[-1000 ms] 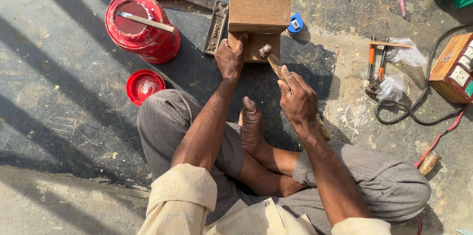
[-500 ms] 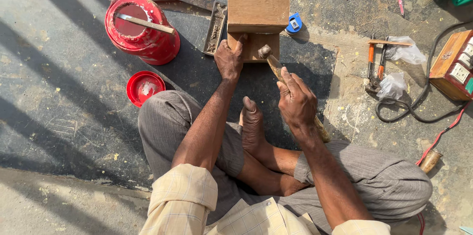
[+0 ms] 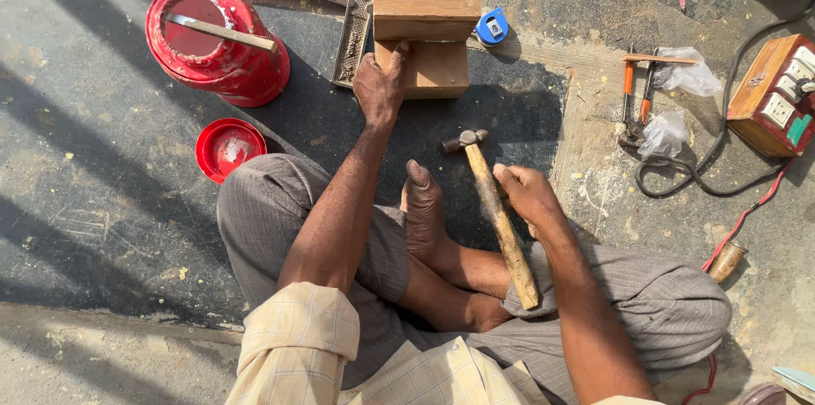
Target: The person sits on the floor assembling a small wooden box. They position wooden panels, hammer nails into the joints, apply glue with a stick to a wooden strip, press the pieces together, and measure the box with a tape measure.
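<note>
I sit cross-legged on the ground. My left hand [image 3: 379,87] grips the near left edge of a small wooden block [image 3: 435,70], which lies under a larger wooden block [image 3: 426,1]. My right hand [image 3: 527,193] holds a hammer [image 3: 495,210] by its wooden handle. The metal head points up and left, hanging a little short of the blocks, above my bare foot [image 3: 424,211].
A red paint can [image 3: 216,40] with a stick across it stands at the upper left, its red lid [image 3: 227,148] on the ground below. A carved strip [image 3: 352,27], a blue tape measure [image 3: 491,28], pliers [image 3: 632,95], plastic bags, a wooden switch box [image 3: 777,95] and cables lie around.
My right hand has drawn the hammer back from the block toward me. My left hand stays on the small block.
</note>
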A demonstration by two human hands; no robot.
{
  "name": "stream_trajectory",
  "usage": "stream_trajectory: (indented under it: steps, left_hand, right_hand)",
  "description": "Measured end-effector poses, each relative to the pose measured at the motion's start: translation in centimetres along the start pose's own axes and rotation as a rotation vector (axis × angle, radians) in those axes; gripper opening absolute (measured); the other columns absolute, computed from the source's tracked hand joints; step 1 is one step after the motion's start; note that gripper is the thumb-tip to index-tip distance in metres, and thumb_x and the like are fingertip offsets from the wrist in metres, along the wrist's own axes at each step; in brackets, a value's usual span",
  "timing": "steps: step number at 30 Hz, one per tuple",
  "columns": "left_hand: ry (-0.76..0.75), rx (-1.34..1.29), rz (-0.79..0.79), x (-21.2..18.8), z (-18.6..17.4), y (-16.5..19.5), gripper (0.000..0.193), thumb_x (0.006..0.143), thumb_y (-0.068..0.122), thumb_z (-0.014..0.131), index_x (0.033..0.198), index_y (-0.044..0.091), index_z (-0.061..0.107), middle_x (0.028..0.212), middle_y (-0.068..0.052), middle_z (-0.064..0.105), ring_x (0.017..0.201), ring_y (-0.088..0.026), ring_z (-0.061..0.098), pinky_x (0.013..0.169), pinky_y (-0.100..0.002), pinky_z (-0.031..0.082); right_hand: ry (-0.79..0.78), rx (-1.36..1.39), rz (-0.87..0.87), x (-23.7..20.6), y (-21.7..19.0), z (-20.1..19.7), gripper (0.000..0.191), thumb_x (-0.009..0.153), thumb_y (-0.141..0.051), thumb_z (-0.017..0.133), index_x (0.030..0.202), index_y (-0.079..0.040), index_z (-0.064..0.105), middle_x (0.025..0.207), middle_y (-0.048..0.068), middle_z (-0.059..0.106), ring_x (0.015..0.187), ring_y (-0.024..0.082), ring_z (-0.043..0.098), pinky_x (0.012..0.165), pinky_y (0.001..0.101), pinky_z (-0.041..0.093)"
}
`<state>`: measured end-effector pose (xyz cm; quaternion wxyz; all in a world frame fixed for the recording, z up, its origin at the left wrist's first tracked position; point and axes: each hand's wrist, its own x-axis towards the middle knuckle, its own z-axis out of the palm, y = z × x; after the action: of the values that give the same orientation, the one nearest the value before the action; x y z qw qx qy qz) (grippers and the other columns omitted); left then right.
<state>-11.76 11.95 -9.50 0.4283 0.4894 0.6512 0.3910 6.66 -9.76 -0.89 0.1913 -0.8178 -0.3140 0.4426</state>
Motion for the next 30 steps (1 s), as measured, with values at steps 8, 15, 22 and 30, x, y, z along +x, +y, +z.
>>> stream_trajectory:
  steps: [8, 15, 22, 30]
  left_hand:
    - [-0.095, -0.075, -0.021, -0.1, 0.8, 1.7, 0.057, 0.091, 0.056, 0.075, 0.093, -0.001, 0.068, 0.085, -0.014, 0.075, 0.078, -0.024, 0.075, 0.071, -0.04, 0.059]
    - [-0.072, 0.051, -0.082, 2.1, 1.1, 1.2, 0.06, 0.094, 0.059, 0.065, 0.097, -0.001, 0.07, 0.09, -0.018, 0.075, 0.085, -0.029, 0.075, 0.08, -0.045, 0.056]
    - [-0.057, -0.024, -0.079, 2.9, 2.2, -0.6, 0.059, 0.09, 0.057, 0.068, 0.098, -0.001, 0.072, 0.09, -0.019, 0.076, 0.085, -0.03, 0.076, 0.08, -0.045, 0.056]
    - [-0.053, -0.1, 0.005, 1.4, 1.2, -1.7, 0.064, 0.091, 0.063, 0.065, 0.096, -0.001, 0.068, 0.084, -0.017, 0.074, 0.079, -0.026, 0.077, 0.072, -0.041, 0.06]
  right_hand:
    - [0.69, -0.481, -0.096, 10.3, 0.5, -14.3, 0.071, 0.087, -0.021, 0.075, 0.149, -0.001, 0.045, 0.149, 0.023, 0.05, 0.141, 0.038, 0.046, 0.119, 0.0443, 0.037]
    - [0.525, -0.614, 0.187, 14.6, -2.3, -16.7, 0.092, 0.079, -0.025, 0.08, 0.157, -0.009, 0.032, 0.149, 0.024, 0.041, 0.141, 0.041, 0.039, 0.119, 0.0565, 0.028]
    - [0.508, -0.361, -0.108, 12.8, -0.8, -14.8, 0.047, 0.084, 0.006, 0.059, 0.129, 0.0, 0.049, 0.138, 0.024, 0.059, 0.121, 0.04, 0.061, 0.1, 0.0472, 0.052]
    - [0.032, 0.501, -0.275, 7.5, -4.5, -10.5, 0.036, 0.082, 0.003, 0.055, 0.113, -0.006, 0.072, 0.152, 0.014, 0.056, 0.12, 0.021, 0.068, 0.081, 0.0377, 0.063]
